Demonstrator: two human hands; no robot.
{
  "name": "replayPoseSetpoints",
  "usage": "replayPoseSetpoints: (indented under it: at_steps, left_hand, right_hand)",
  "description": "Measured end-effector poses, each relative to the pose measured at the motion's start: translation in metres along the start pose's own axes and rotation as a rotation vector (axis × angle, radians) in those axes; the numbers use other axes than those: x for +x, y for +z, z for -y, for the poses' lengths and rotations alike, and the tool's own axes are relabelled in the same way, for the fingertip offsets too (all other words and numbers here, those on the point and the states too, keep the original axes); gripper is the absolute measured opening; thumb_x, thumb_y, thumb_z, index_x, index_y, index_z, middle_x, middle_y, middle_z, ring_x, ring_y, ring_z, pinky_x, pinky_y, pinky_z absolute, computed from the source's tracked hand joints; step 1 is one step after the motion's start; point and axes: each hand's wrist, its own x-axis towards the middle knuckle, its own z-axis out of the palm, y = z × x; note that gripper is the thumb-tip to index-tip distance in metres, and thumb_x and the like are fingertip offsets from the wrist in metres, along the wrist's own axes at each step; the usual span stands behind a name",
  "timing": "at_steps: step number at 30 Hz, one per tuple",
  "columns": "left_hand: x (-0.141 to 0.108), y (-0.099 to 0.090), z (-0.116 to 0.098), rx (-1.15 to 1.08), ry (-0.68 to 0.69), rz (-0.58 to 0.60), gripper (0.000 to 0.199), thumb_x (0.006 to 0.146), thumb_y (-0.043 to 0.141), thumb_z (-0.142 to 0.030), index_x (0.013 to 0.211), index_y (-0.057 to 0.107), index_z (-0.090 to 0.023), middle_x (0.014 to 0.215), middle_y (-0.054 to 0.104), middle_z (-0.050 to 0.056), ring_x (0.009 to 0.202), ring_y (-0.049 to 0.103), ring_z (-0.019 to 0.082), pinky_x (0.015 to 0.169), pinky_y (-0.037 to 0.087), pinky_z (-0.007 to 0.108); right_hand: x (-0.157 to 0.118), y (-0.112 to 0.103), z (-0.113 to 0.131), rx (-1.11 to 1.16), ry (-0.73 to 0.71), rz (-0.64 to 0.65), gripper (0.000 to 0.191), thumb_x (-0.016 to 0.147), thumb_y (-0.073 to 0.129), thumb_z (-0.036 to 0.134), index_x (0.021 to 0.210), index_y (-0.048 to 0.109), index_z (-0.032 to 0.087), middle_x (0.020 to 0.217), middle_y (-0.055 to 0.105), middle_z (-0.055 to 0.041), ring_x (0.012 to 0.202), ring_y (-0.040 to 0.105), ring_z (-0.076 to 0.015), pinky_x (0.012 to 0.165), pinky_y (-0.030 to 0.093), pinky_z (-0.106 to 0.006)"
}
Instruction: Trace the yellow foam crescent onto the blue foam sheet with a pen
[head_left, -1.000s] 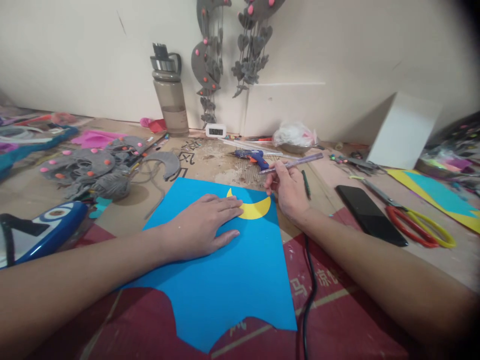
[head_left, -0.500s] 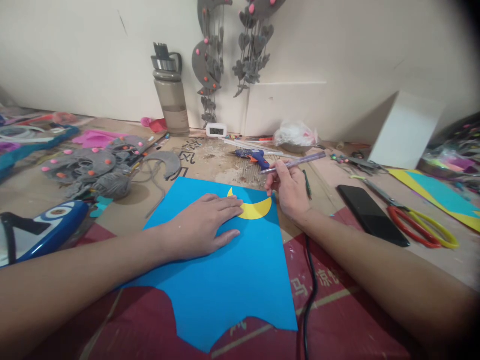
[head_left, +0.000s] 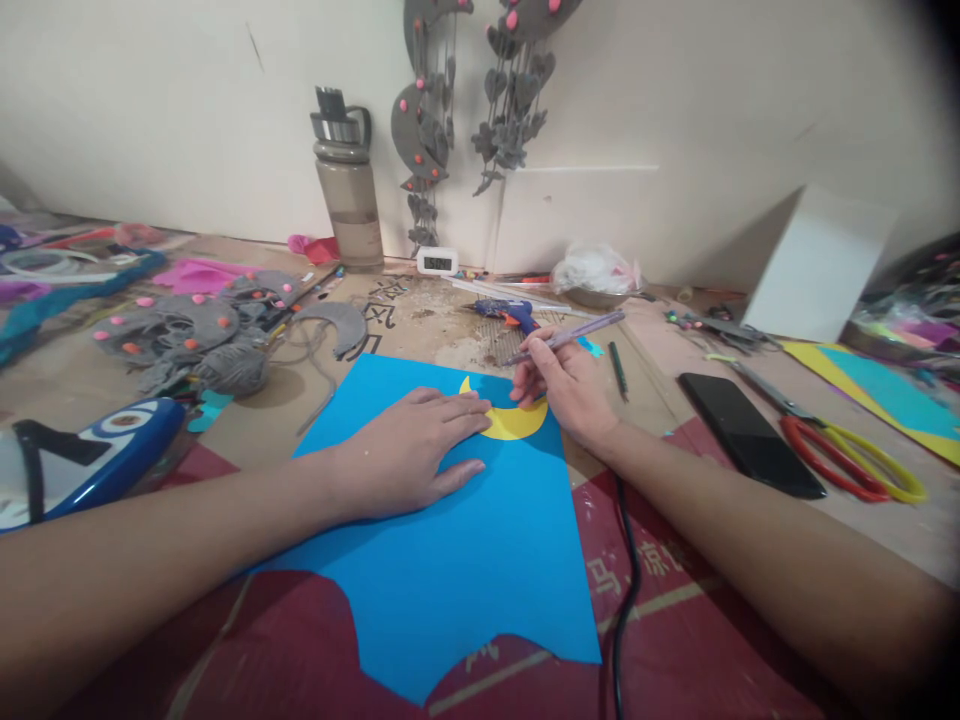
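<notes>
A blue sheet (head_left: 450,560) with a scalloped near edge lies in front of me. Near its far edge rests a yellow crescent (head_left: 510,425). My left hand (head_left: 420,450) lies flat on the sheet, its fingertips pressing the crescent's left part. Between the fingers of my right hand (head_left: 574,385) is a purple pen (head_left: 577,332), slanting up to the right. That hand is at the sheet's far right corner, its curled fingers over the crescent's right part. The pen's lower end reaches over the area above the crescent; whether it touches anything I cannot tell.
A glue gun (head_left: 510,315) and a green pencil (head_left: 618,370) lie beyond the sheet. To the right are a black phone (head_left: 750,435) and scissors (head_left: 840,450). A water bottle (head_left: 349,200), grey felt pieces (head_left: 180,330) and a blue-and-white case (head_left: 97,455) stand or lie leftward.
My right hand, with the pen, has moved left and slightly down, over the crescent's right side. My left hand stays on the sheet. The whole view has shifted slightly.
</notes>
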Motion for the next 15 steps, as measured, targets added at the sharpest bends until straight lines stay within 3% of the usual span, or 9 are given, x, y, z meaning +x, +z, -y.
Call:
replayPoseSetpoints:
  at_steps: [15]
  left_hand:
    - [-0.0002, -0.0035, -0.0018, 0.037, 0.021, -0.039, 0.042, 0.099, 0.052, -0.041, 0.131, 0.061, -0.016, 0.131, 0.063, 0.012, 0.119, 0.059, 0.03, 0.102, 0.045, 0.049]
  right_hand:
    - [0.0043, -0.0009, -0.0002, -0.005, 0.095, 0.035, 0.04, 0.089, 0.058, 0.06, 0.089, 0.048, 0.022, 0.059, 0.064, 0.0036, 0.046, 0.065, -0.0124, 0.04, 0.052, -0.02]
